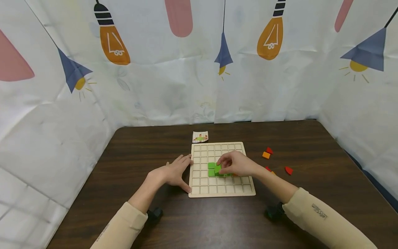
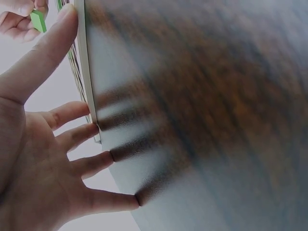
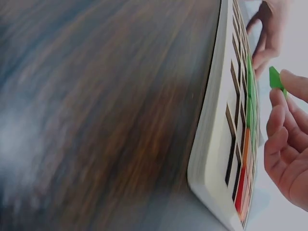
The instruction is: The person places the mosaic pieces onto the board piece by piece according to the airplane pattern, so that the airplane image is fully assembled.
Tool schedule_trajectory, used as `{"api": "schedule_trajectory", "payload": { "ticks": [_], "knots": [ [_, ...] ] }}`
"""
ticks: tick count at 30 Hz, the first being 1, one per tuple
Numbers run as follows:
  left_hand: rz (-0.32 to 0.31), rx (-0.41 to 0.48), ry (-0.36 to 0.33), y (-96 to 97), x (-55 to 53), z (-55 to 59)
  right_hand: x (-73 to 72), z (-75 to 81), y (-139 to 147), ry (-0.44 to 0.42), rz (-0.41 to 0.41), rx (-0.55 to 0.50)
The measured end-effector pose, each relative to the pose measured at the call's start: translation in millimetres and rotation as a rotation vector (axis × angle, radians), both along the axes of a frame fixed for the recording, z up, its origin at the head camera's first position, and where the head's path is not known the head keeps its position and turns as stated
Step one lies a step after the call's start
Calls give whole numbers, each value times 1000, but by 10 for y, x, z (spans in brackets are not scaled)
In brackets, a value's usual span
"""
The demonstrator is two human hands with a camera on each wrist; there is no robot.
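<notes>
A pale wooden grid board (image 1: 205,189) lies on the dark table. Its left edge is touched by my left hand (image 1: 174,173), fingers spread and thumb near the front corner. Over the middle of the board, my right hand (image 1: 238,164) pinches a green square tile (image 1: 217,168) between thumb and fingertips. The same green tile (image 3: 275,78) appears tilted above the board in the right wrist view. Beneath it, several green tiles (image 1: 211,173) sit in the grid. An orange tile (image 3: 246,144) and a red tile (image 3: 240,191) fill cells toward the right side, mostly hidden by my right hand in the head view.
Behind the board lies a small picture card (image 1: 200,137) with a coloured pattern. To the right are a loose orange tile (image 1: 266,155), a red piece (image 1: 269,150) and another red piece (image 1: 288,170). More pieces show partly behind my right forearm. A patterned curtain (image 1: 174,90) surrounds the table.
</notes>
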State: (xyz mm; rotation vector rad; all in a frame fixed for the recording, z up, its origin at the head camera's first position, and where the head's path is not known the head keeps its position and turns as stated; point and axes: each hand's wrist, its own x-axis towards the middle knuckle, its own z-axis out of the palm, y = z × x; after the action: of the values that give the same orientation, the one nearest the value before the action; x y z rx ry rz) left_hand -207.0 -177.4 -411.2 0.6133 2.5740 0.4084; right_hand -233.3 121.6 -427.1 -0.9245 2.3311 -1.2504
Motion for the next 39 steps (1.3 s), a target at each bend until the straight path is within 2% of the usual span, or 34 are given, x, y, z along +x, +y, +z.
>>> {"api": "schedule_trajectory", "payload": {
  "ticks": [10, 20, 30, 39],
  "knots": [
    [21, 0, -7, 9, 12, 0, 24, 10, -269, 17, 7, 26],
    [15, 1, -6, -1, 5, -13, 27, -32, -454, 58, -10, 49],
    [20, 7, -2, -7, 14, -9, 78, -59, -553, 74, -29, 97],
    [5, -4, 5, 5, 1, -4, 120, -60, -595, 137, -61, 143]
  ]
}}
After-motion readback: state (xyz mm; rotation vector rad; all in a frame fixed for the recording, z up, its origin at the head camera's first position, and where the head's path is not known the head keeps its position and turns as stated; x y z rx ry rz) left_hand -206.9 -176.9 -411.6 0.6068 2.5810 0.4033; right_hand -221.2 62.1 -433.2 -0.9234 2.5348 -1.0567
